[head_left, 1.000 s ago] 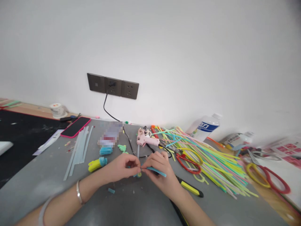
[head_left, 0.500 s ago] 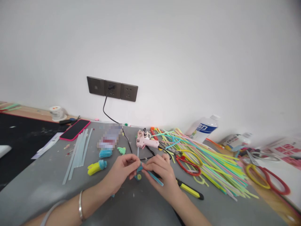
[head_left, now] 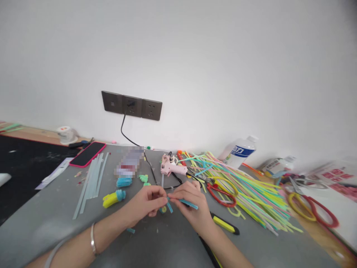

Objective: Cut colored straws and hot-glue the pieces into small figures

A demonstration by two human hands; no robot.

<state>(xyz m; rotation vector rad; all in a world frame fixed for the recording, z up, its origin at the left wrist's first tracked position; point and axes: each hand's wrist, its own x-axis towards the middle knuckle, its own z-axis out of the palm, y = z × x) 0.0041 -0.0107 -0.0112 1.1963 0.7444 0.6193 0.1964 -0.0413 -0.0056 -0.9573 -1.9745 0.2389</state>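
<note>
A short blue pipe cleaner (head_left: 190,204) pokes out from between the fingers of my right hand (head_left: 192,203). My left hand (head_left: 153,201) pinches beside it, fingertips almost meeting the right ones. Another blue end (head_left: 170,207) hangs down between the two hands; whether it is the same piece I cannot tell. Just under the fingertips is a small yellow-green round bit (head_left: 164,209), partly hidden. Beyond the hands lies a pink glue gun (head_left: 174,168). To the left are a yellow bundle with a blue end (head_left: 113,198) and a blue bundle (head_left: 124,182).
Right of my hands lie many loose pipe cleaners (head_left: 251,186), red-and-yellow scissors (head_left: 223,195) and a yellow-black utility knife (head_left: 225,225). A white bottle (head_left: 240,150) stands by the wall. Translucent glue sticks (head_left: 92,178) and a phone (head_left: 87,154) are at left.
The blue pipe cleaner in my right hand has swung up closer to level. A blue end now hangs between my fingertips, and a small blue piece shows more fully by my left wrist.
</note>
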